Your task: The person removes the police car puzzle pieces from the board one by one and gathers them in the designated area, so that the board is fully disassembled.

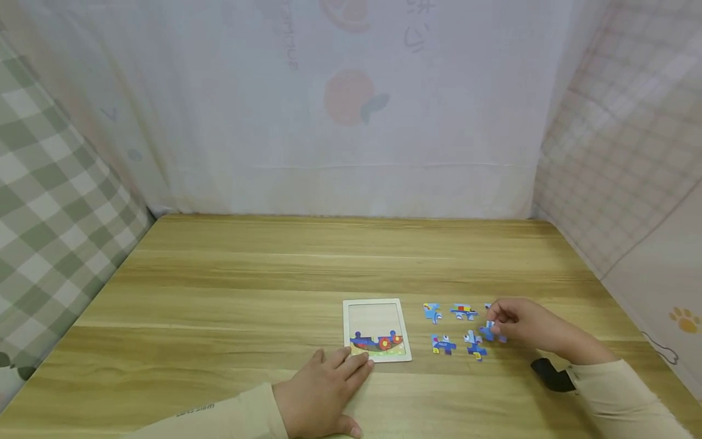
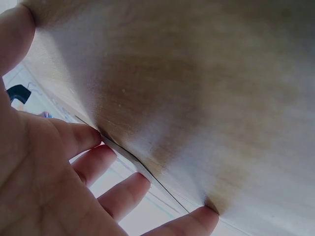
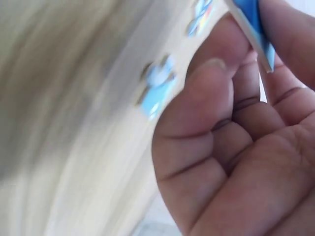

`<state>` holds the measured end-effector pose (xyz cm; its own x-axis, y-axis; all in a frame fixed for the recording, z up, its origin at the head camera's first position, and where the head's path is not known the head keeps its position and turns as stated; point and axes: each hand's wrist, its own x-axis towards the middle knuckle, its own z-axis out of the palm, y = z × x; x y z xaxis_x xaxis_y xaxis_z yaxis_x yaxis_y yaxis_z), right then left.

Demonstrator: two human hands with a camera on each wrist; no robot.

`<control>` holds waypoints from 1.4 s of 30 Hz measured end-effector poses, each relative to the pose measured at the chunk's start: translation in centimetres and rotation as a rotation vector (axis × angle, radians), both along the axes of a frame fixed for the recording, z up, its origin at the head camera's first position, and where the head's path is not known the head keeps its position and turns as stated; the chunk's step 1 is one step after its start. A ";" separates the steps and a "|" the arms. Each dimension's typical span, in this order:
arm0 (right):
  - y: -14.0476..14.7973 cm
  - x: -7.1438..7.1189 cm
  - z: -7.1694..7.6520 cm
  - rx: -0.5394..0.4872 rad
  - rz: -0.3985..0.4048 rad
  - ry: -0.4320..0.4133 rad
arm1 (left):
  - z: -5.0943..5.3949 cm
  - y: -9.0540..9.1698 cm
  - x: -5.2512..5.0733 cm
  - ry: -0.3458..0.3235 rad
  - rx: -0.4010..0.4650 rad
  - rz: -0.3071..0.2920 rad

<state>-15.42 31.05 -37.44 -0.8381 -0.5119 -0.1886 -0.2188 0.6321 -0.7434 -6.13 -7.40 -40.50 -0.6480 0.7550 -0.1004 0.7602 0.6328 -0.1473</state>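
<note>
My right hand [image 1: 518,323] pinches a blue jigsaw piece [image 1: 486,331] between thumb and fingers, lifted off the table; the right wrist view shows this piece [image 3: 252,22] edge-on. Just left of that hand lie several loose blue jigsaw pieces [image 1: 443,344], some partly hidden by it. A white-rimmed puzzle tray [image 1: 377,301] sits left of the pieces, with joined pieces [image 1: 378,344] across its lower part. On the tray's near-left edge rest the fingertips of my left hand [image 1: 323,393], its fingers spread and fairly straight.
The wooden table [image 1: 230,317] extends to a pale curtain [image 1: 247,122] at the back. A green checked cloth [image 1: 49,183] hangs at the left, and a patterned cloth [image 1: 631,152] at the right. A black band [image 1: 551,375] shows beneath the right wrist.
</note>
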 end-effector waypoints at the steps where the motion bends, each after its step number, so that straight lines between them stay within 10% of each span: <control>1: 0.3 0.0 -0.1 -0.002 0.006 -0.002 | 0.0 0.0 0.0 -0.007 0.000 0.002; 21: 2.7 0.2 -0.8 0.026 0.008 -0.100 | -0.1 -0.3 0.1 0.008 0.033 0.002; 42: 2.3 0.4 -1.3 0.122 0.006 0.077 | -0.1 -0.2 0.0 0.034 0.042 -0.016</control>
<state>-15.01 33.37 -38.79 -0.8494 -0.4943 -0.1849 -0.2765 0.7152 -0.6418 -6.10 -7.56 -40.62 -0.6380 0.7687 -0.0466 0.7655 0.6265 -0.1469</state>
